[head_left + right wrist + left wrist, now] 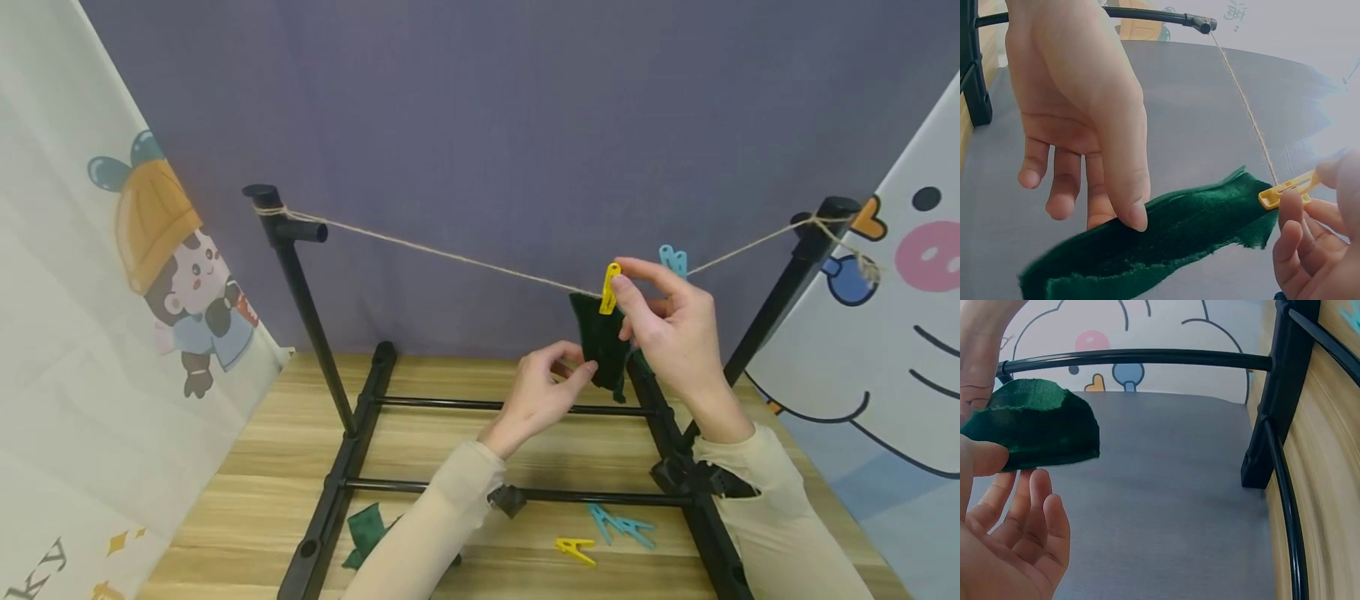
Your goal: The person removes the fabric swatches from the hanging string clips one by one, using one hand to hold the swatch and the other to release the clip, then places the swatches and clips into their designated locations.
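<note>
A dark green velvet cloth [600, 342] hangs at the twine line [450, 257], right of its middle. My left hand [542, 392] pinches the cloth low on its left edge between thumb and index finger. Its other fingers lie loosely bent behind, as the left wrist view shows. At the cloth's top, my right hand [678, 337] pinches a yellow clothespin [610, 289] between thumb and index finger. In the right wrist view the clothespin [1279, 195] sits over the cloth's top where the twine meets it. Light blue clothespins [672, 260] are on the line just behind my right hand.
Black upright posts [311, 325] carry the twine above a black frame [352, 475] on the wooden table [247, 483]. Another yellow clothespin [576, 550] and light blue clothespins [621, 525] lie on the table. More green cloth [366, 531] lies near my left sleeve.
</note>
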Demonstrator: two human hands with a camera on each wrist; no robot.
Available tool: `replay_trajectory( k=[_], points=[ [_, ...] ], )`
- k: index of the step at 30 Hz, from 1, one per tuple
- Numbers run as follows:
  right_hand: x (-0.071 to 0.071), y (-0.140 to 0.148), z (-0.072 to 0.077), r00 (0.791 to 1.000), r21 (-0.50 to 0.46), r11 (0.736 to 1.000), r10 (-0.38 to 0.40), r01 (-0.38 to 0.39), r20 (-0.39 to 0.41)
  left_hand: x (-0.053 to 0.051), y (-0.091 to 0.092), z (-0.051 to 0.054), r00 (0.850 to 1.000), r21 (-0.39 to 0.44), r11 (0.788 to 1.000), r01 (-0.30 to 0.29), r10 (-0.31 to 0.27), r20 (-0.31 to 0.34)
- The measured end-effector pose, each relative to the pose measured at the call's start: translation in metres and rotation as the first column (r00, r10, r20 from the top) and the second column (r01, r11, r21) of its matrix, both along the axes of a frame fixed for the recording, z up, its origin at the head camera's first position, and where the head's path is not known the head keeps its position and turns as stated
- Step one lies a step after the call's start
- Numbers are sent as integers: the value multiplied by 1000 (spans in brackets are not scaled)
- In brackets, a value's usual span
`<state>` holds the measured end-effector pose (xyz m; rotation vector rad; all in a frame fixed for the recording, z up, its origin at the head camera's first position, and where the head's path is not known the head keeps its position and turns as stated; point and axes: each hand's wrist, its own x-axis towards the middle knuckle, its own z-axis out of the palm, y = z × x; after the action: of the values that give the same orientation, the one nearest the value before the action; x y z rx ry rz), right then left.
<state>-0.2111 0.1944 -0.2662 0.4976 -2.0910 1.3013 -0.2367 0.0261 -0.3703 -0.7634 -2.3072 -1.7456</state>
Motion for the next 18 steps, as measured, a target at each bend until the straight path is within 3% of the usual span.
replay_trajectory(
  k=[9, 18],
  points=[
    [-1, -1, -2, 998, -15, 1000, -9, 8, -54, 0, -1, -2, 1000, 5, 1000, 8, -8, 3],
    [-3, -4, -2, 986, -1, 1000, -11, 11, -166, 1, -2, -3, 1000, 24, 1000, 8, -8, 7]
  ],
)
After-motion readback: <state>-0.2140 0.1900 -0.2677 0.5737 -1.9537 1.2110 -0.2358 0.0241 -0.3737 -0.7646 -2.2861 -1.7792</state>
